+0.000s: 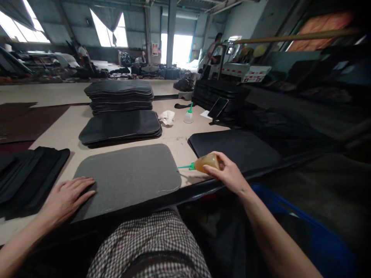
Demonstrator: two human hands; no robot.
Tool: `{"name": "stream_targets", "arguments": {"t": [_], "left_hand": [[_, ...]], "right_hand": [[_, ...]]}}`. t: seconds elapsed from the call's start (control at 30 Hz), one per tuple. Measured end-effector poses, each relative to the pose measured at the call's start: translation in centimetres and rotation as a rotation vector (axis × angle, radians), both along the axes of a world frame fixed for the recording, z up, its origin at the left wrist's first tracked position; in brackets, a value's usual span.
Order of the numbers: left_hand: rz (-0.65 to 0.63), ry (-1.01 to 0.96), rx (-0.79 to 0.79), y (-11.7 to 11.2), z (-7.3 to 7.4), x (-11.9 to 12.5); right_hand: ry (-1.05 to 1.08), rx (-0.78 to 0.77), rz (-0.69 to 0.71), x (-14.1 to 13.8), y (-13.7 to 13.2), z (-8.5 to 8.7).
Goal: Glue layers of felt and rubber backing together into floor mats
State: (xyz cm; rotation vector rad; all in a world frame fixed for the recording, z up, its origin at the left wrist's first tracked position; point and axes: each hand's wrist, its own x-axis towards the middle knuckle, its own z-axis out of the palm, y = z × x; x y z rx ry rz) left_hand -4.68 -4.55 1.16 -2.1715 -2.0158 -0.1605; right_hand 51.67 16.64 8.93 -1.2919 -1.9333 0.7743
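A grey mat with rounded corners (pixel 127 173) lies flat at the table's front edge, a thin pale line running along part of its border. My left hand (pixel 68 197) rests on the mat's left end, fingers stretched out. In my right hand (pixel 227 172) is a squeeze bottle of amber liquid (pixel 207 164), tipped on its side. Its thin green nozzle (pixel 185 166) points left, with the tip at the mat's right edge; whether it touches, I cannot tell.
Behind the mat stand dark mat stacks (pixel 120 127), (pixel 118 96). More black pieces (pixel 31 177) lie left, and a black mat pile (pixel 234 148) lies right. Further back are a crumpled white cloth (pixel 167 117), a second green-tipped bottle (pixel 188 116) and a phone (pixel 218 107). Two people are in the background.
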Motion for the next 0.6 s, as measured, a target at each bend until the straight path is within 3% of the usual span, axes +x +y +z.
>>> {"name": "stream_targets", "arguments": {"t": [0.17, 0.43, 0.6], "left_hand": [[-0.003, 0.071, 0.012, 0.1, 0.0, 0.2], [0.013, 0.011, 0.041, 0.0, -0.6, 0.5], [0.066, -0.083, 0.025, -0.1, -0.2, 1.0]], "right_hand": [[0.001, 0.020, 0.000, -1.2, 0.1, -1.5], [0.026, -0.250, 0.060, 0.6, -0.3, 0.2], [0.053, -0.314, 0.045, 1.5, -0.2, 0.0]]}}
